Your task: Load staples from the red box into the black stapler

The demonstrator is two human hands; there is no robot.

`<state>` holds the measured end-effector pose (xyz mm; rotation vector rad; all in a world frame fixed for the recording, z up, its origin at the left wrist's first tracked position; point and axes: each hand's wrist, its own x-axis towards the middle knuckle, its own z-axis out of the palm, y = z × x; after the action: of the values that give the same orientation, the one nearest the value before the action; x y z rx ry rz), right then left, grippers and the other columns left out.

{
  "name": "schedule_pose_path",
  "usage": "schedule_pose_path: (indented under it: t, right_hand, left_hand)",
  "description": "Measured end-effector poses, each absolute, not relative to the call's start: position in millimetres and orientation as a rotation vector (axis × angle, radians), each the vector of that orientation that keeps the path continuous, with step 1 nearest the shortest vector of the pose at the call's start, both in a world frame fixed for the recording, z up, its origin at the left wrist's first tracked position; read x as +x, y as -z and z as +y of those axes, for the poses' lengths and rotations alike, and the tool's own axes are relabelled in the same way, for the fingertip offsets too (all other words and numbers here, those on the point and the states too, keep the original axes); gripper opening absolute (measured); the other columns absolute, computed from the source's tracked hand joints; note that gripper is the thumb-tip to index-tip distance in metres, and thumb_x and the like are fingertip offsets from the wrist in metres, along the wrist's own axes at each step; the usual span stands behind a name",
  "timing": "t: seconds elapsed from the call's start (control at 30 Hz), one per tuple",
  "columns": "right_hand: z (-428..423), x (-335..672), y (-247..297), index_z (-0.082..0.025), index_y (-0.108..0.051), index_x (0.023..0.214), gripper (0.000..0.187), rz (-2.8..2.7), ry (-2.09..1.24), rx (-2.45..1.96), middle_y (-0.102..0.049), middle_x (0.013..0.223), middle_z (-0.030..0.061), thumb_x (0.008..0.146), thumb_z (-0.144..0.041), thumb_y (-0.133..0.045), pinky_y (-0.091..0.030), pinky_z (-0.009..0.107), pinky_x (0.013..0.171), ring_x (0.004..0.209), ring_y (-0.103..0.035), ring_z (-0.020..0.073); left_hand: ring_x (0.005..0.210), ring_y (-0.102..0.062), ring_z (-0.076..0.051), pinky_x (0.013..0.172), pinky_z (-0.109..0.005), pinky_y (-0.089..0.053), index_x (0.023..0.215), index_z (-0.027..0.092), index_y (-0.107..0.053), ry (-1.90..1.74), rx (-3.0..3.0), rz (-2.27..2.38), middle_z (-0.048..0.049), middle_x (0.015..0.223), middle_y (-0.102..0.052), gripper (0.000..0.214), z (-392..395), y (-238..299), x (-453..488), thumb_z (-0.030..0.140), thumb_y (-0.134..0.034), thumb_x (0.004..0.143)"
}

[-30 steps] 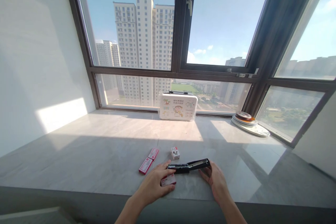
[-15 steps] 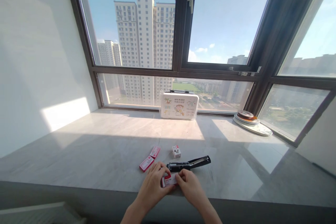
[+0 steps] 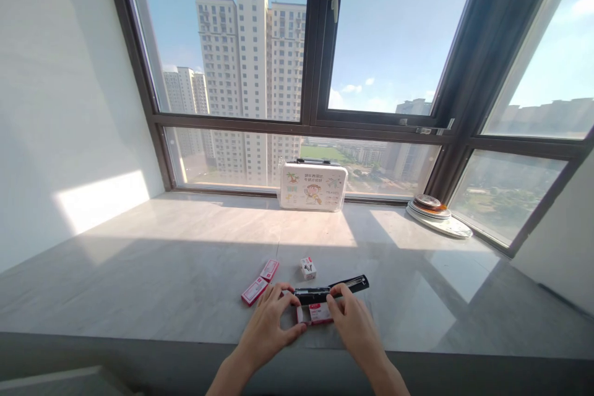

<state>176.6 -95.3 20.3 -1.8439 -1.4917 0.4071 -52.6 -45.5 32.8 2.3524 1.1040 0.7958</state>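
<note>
A black stapler lies swung open on the sill, its other arm angled up to the right. My left hand curls its fingers round the stapler's left end, with the thumb lower, beside a small red and white box. This box lies just in front of the stapler, partly covered by my right hand. The right thumb and forefinger are pinched at the middle of the stapler, near its hinge. Whether a small piece is between those fingertips is hidden.
Two pink and white boxes lie end to end at the left. Behind the stapler sits a small white box. A white printed case stands against the window, and stacked plates are at the back right. The sill's edge is near me.
My right hand has left the red and white box and moved up and right to the stapler. The left hand has loosened from the box, which now lies on the sill.
</note>
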Motion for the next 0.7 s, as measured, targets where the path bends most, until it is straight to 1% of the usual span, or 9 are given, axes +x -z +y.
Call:
schedule_pose_path:
  t: [0.1, 0.2, 0.27, 0.37, 0.5, 0.6, 0.7]
  right_hand:
    - [-86, 155, -27, -0.022, -0.064, 0.110, 0.032, -1.560, -0.555, -1.701, -0.067, 0.069, 0.0016, 0.094, -0.045, -0.049, -0.035, 0.029, 0.059, 0.064, -0.062, 0.0207]
    - [-73, 133, -19, -0.018, -0.061, 0.111, 0.036, -1.479, -0.780, -1.558, -0.066, 0.065, 0.0010, 0.092, -0.047, -0.052, -0.038, 0.027, 0.057, 0.060, -0.061, 0.0196]
    - [-66, 122, -11, -0.016, -0.058, 0.111, 0.038, -1.365, -0.831, -1.508, -0.063, 0.061, -0.0004, 0.090, -0.047, -0.053, -0.038, 0.026, 0.054, 0.057, -0.058, 0.0188]
    - [-57, 110, -6, -0.018, -0.059, 0.105, 0.033, -1.315, -0.773, -1.505, -0.061, 0.060, -0.0014, 0.088, -0.046, -0.055, -0.038, 0.026, 0.054, 0.055, -0.056, 0.0180]
    - [-52, 106, -22, -0.020, -0.064, 0.094, 0.026, -1.429, -0.634, -1.529, -0.062, 0.062, 0.0000, 0.091, -0.043, -0.053, -0.037, 0.026, 0.056, 0.059, -0.058, 0.0187]
    - [-56, 112, -40, -0.020, -0.065, 0.094, 0.022, -1.548, -0.529, -1.505, -0.060, 0.062, -0.0013, 0.093, -0.037, -0.050, -0.035, 0.025, 0.057, 0.059, -0.056, 0.0169]
    - [-68, 123, -52, -0.022, -0.067, 0.090, 0.015, -1.752, -0.473, -1.506, -0.060, 0.062, -0.0024, 0.091, -0.028, -0.053, -0.031, 0.024, 0.058, 0.059, -0.055, 0.0151]
  left_hand:
    - [0.121, -0.052, -0.028, 0.104, -0.039, -0.041, 0.101, 0.029, -0.068, -0.782, 2.353, 1.110, -0.0049, 0.127, -0.057, 0.028, -44, -30, -52, 0.041, -0.076, 0.077]
    - [0.121, -0.053, -0.028, 0.104, -0.038, -0.042, 0.103, 0.030, -0.069, -0.795, 2.331, 1.126, -0.0047, 0.128, -0.056, 0.031, -41, -26, -52, 0.042, -0.077, 0.076]
    - [0.121, -0.053, -0.028, 0.103, -0.038, -0.042, 0.104, 0.030, -0.069, -0.807, 2.316, 1.123, -0.0048, 0.128, -0.056, 0.033, -40, -23, -52, 0.042, -0.078, 0.075]
    - [0.120, -0.054, -0.028, 0.102, -0.037, -0.043, 0.106, 0.031, -0.069, -0.820, 2.313, 1.117, -0.0056, 0.127, -0.056, 0.034, -38, -22, -51, 0.041, -0.078, 0.075]
    - [0.117, -0.055, -0.027, 0.101, -0.036, -0.043, 0.103, 0.030, -0.069, -0.842, 2.296, 1.124, -0.0054, 0.125, -0.058, 0.033, -39, -22, -51, 0.041, -0.078, 0.074]
    - [0.117, -0.055, -0.027, 0.101, -0.035, -0.043, 0.100, 0.029, -0.069, -0.854, 2.272, 1.134, -0.0037, 0.125, -0.059, 0.034, -40, -23, -52, 0.043, -0.080, 0.071]
    - [0.113, -0.056, -0.026, 0.098, -0.034, -0.044, 0.102, 0.030, -0.068, -0.843, 2.272, 1.146, -0.0025, 0.118, -0.060, 0.034, -41, -24, -53, 0.042, -0.080, 0.071]
